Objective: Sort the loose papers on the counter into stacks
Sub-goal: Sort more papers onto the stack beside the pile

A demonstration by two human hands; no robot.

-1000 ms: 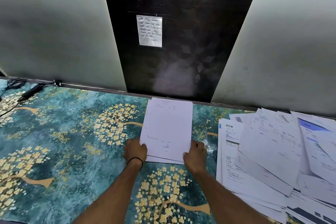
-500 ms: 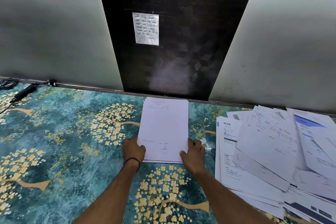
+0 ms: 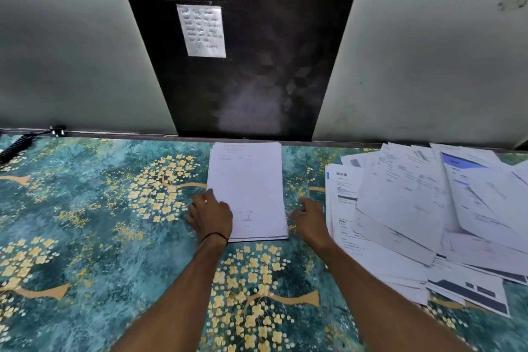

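Note:
A squared stack of white papers (image 3: 247, 188) lies in the middle of the counter (image 3: 85, 208), its far edge near the wall. My left hand (image 3: 211, 216) rests flat with spread fingers on the stack's near left corner. Just off the stack's right edge, my right hand (image 3: 310, 218) hovers with fingers loosely curled and nothing in it. A messy heap of loose printed papers (image 3: 423, 208) overlaps on the right of the counter, some with blue and dark headers.
The counter has a teal cover with yellow flower trees. A handwritten note (image 3: 203, 30) is stuck on the dark wall panel behind. A black cable and plug (image 3: 17, 143) lie at the far left edge.
My right hand has let go of the stack's right edge and moved a little to the right. My left hand slid up along the left edge. The stack now lies squared.

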